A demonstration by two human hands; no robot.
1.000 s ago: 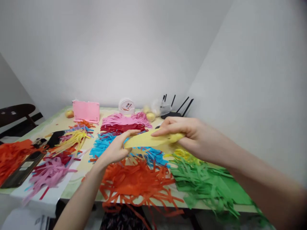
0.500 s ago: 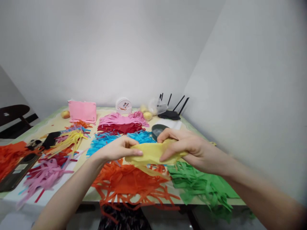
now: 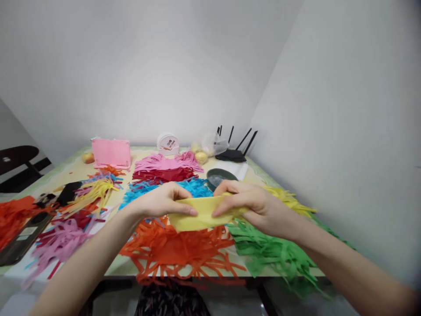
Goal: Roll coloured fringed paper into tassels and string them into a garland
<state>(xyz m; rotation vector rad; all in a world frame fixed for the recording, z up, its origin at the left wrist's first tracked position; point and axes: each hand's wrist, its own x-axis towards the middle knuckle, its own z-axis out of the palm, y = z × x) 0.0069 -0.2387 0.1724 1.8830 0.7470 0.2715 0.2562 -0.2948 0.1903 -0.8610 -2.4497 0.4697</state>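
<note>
Between both hands is stretched a piece of yellow tissue-like paper [image 3: 197, 215], held above the table. My left hand [image 3: 164, 201] pinches its left end, thumb on top. My right hand [image 3: 250, 204] grips the bunched right end, its fingers curled around it. Below lies fringed orange paper [image 3: 177, 245], its strips hanging over the table's front edge. Fringed green paper [image 3: 272, 250] sits under my right wrist, with yellow fringe [image 3: 291, 202] behind it. Blue [image 3: 141, 192], dark red [image 3: 164, 174] and pink fringed paper [image 3: 167, 162] lie in rows farther back.
A dark round bowl [image 3: 222, 175] stands behind my right hand. At the back are a pink case [image 3: 112, 153], a white round holder [image 3: 168, 144], fruit [image 3: 201, 157] and a black router [image 3: 232, 155]. Mixed tassels [image 3: 66, 237] and a phone [image 3: 28, 235] lie left. A wall borders the right side.
My right hand has shifted slightly left along the yellow paper, which now shows a flatter, broader face. Yellow fringe behind my right arm has come into view.
</note>
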